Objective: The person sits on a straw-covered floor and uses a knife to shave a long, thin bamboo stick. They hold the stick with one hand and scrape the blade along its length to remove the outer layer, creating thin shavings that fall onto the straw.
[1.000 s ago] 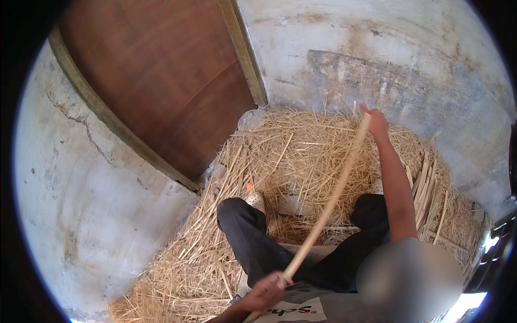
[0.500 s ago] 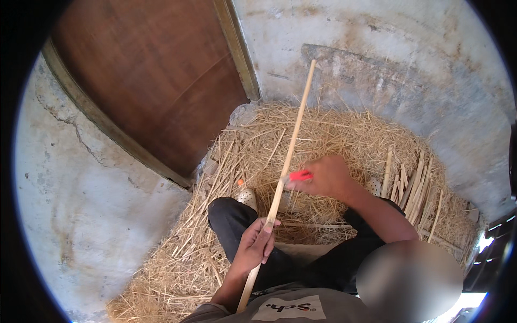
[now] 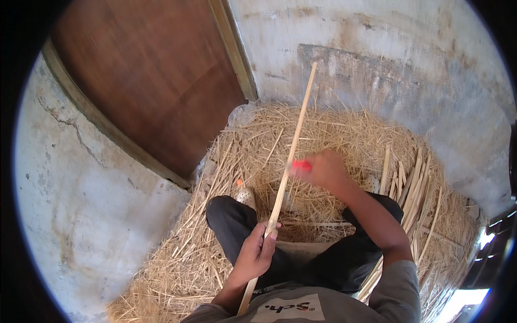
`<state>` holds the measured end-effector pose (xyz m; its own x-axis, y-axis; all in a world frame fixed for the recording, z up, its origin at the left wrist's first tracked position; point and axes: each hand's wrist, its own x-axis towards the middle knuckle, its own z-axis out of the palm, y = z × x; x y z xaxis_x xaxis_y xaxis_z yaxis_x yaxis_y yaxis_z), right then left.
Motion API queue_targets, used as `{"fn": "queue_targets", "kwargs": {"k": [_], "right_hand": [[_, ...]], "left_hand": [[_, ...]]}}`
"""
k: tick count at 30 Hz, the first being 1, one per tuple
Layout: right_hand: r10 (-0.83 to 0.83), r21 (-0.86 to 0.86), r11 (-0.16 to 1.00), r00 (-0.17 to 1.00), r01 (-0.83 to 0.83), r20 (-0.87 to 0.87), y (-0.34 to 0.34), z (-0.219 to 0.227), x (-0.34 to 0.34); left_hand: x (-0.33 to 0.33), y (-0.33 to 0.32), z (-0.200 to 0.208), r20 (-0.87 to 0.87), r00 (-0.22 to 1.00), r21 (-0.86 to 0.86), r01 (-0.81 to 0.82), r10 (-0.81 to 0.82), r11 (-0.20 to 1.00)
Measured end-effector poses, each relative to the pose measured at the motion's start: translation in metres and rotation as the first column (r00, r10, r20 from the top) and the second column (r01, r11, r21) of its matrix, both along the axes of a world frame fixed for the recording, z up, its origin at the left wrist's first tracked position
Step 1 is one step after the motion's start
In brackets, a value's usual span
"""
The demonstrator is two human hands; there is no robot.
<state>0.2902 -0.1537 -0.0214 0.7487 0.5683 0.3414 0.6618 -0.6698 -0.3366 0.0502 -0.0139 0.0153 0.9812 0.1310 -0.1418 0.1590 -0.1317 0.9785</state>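
A long pale bamboo strip (image 3: 298, 132) slants up and away from my lap toward the wall. Its lower part is wrapped by the fingers of my left hand (image 3: 254, 254), above my left thigh, with the near end running down beside that forearm. My right hand (image 3: 325, 171) is closed round a small red-handled knife (image 3: 302, 166) and holds it against the right side of the strip, around mid-length. Motion blurs the knife, so its blade cannot be made out clearly.
Straw and shavings (image 3: 258, 145) cover the floor around my legs. Split bamboo sticks (image 3: 416, 185) lie bundled at the right. A brown door (image 3: 151, 81) stands at the far left, and a stained plaster wall (image 3: 377, 75) rises ahead. A small orange object (image 3: 239, 182) lies near my left shoe (image 3: 246, 198).
My right hand and the knife have shifted slightly up along the strip. My left hand keeps its hold. My right sleeve and more of the sticks now show at lower right.
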Motion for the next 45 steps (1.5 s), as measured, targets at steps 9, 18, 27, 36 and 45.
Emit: {"fn": "queue_targets", "kwargs": {"k": [9,18,27,36,45], "right_hand": [[0.133,0.044,0.99,0.989,-0.136,0.07,0.005,-0.01,-0.002],[-0.278,0.008,0.96,0.952,0.281,-0.125,-0.029,0.01,0.092],[-0.393,-0.029,0.919,0.919,0.393,-0.015,-0.071,0.009,0.123],[-0.77,0.222,0.601,0.631,0.768,-0.096,-0.14,-0.053,0.2],[-0.181,0.029,0.978,0.9,0.209,-0.397,-0.035,0.017,0.048]], "left_hand": [[-0.02,0.008,-0.009,0.047,0.999,0.123,-0.006,0.0,0.992],[-0.044,-0.001,-0.001,-0.025,0.995,0.218,0.1,-0.097,0.971],[-0.081,0.001,-0.011,-0.149,0.975,0.053,0.172,-0.162,0.984],[-0.107,-0.003,-0.011,-0.17,0.938,-0.061,0.297,-0.303,0.953],[-0.04,0.024,-0.024,-0.113,0.994,-0.349,-0.035,-0.005,0.937]]}}
